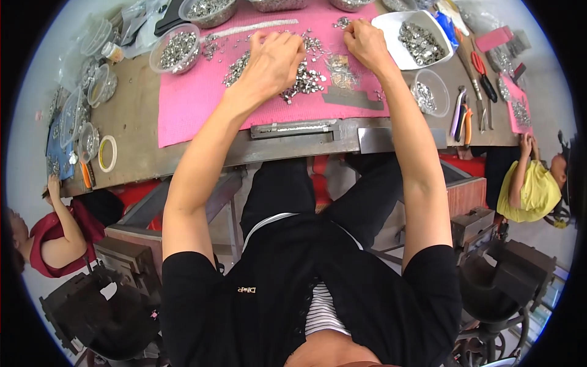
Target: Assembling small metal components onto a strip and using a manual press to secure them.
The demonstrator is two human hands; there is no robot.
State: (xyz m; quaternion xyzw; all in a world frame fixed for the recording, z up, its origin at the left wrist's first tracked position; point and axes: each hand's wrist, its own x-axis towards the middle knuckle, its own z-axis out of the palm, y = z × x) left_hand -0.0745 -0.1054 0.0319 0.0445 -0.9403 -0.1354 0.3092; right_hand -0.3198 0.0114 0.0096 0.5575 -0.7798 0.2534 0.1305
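My left hand (pixel 272 61) is over a heap of small shiny metal pieces (pixel 304 82) on a pink mat (pixel 189 110). Its fingers curl down and inward, and their tips are hidden behind the knuckles. Farther right, my right hand (pixel 367 44) reaches to a small cluster of metal pieces (pixel 341 22) near the mat's far edge. Its thumb and fingers are drawn together; anything between them is too small or hidden to name. Between my hands lies a clear flat packet or patch of tan and silver pieces (pixel 342 70), with a grey strip (pixel 353 98) nearer me.
A clear tub of metal pieces (pixel 177 50) stands left, a white square tray (pixel 387 27) right. Beyond the tray lie pliers (pixel 483 76). A metal bar (pixel 295 129) lies along the front edge. Co-workers sit at left (pixel 58 235) and right (pixel 531 189).
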